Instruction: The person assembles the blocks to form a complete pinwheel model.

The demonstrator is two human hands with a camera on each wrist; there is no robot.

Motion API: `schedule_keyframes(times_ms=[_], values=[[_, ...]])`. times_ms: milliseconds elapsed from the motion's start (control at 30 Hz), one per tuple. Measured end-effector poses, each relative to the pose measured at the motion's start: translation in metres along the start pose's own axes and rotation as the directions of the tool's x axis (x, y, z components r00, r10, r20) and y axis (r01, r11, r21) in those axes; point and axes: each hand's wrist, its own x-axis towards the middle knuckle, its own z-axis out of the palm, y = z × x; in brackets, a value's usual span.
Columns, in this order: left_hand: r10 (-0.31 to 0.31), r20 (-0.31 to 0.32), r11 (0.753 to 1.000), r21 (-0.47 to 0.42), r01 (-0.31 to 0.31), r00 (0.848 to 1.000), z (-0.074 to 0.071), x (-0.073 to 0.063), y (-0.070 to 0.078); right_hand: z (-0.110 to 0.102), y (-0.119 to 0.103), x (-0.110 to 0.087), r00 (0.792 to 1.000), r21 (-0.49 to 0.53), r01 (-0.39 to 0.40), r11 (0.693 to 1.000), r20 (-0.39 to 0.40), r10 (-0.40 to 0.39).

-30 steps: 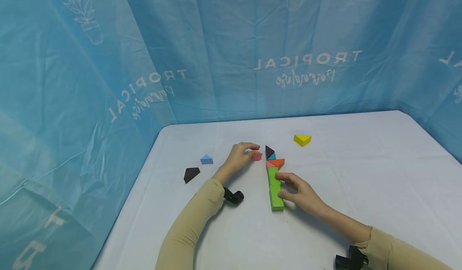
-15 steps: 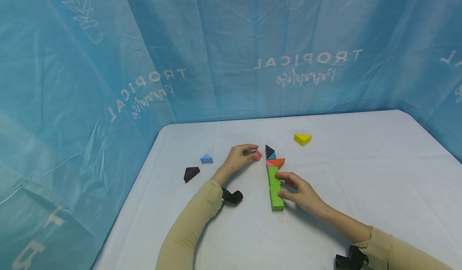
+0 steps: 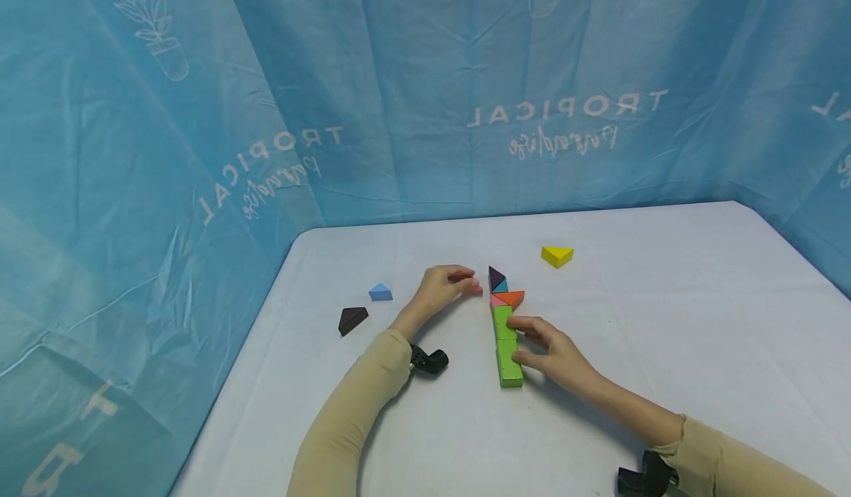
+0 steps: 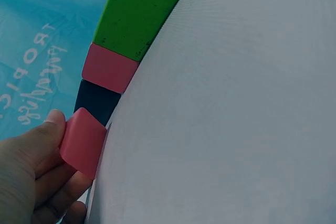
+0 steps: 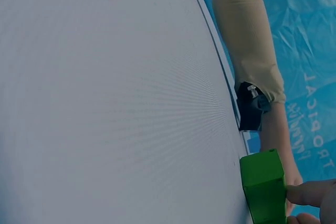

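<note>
My left hand (image 3: 442, 286) holds a small pink block (image 4: 84, 144) at its fingertips, just left of a line of blocks. In the left wrist view the pink block looks tilted, low against the white tabletop. My right hand (image 3: 557, 352) touches the right side of two green blocks (image 3: 509, 364) with thumb and index finger apart. Beyond the green blocks, the line continues with a pink triangular block (image 3: 496, 302), an orange triangular block (image 3: 512, 299), a blue triangular block (image 3: 501, 287) and a dark purple triangular block (image 3: 495, 278).
A light blue triangular block (image 3: 381, 293) and a dark brown block (image 3: 353, 320) lie left of my left arm. Toward the back right lies a yellow triangular block (image 3: 557, 256). Blue printed cloth (image 3: 412, 113) hangs around the white table (image 3: 665, 290).
The pink block in my left hand has turned slightly between the fingertips and is more covered by them now. My right hand has stayed against the green blocks.
</note>
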Motion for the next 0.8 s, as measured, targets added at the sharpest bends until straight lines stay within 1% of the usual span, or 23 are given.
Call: schedule_keyframes(times_ms=[167,433,600,700,800], values=[[-0.019,-0.005,0.999,0.028,0.019,1.0,0.0006,0.0036,0.0018,0.0,0.0006,0.0003,1.0,0.002,-0.003,1.0,0.006,0.003],[-0.038,-0.034,0.999,-0.006,0.038,0.999,0.0039,0.0063,0.0003,0.0001,0.0022,0.0001,1.0,0.002,-0.004,1.0,0.007,0.004],[-0.02,-0.038,0.995,-0.102,0.016,0.999,0.0043,0.0044,-0.0014,0.0003,0.0014,-0.0001,1.0,0.001,-0.019,1.0,0.001,0.019],[-0.002,-0.011,0.987,-0.163,0.001,1.0,0.0034,0.0019,-0.0022,-0.0001,0.0,-0.0005,1.0,0.0,-0.018,1.0,0.0,0.018],[0.028,0.025,0.981,-0.19,-0.023,0.999,0.0028,-0.0014,-0.0049,-0.0008,-0.0011,-0.001,1.0,-0.002,-0.014,1.0,-0.002,0.014]])
